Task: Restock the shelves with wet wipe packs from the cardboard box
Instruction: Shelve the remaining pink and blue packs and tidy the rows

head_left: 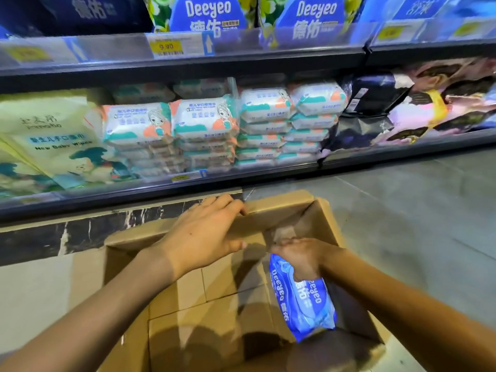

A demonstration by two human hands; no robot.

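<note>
**Readable text, top to bottom.** On the upper shelf (241, 67) I read "Deeyeo" over "德佑" on the left green pack (208, 14) and the right green pack (316, 14). On that shelf's front edge, a yellow price tag (166, 46) reads "9.90". On the lower shelf (268, 178), the pale pack (61, 142) reads "New Baby", then probably "Wipes". In the box (281, 208), the blue pack (303, 302) shows "Deeyeo" upside down.

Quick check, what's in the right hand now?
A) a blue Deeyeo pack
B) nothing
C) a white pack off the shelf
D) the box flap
A: the right hand grips a blue pack; the left hand holds the flap of the box.
</note>
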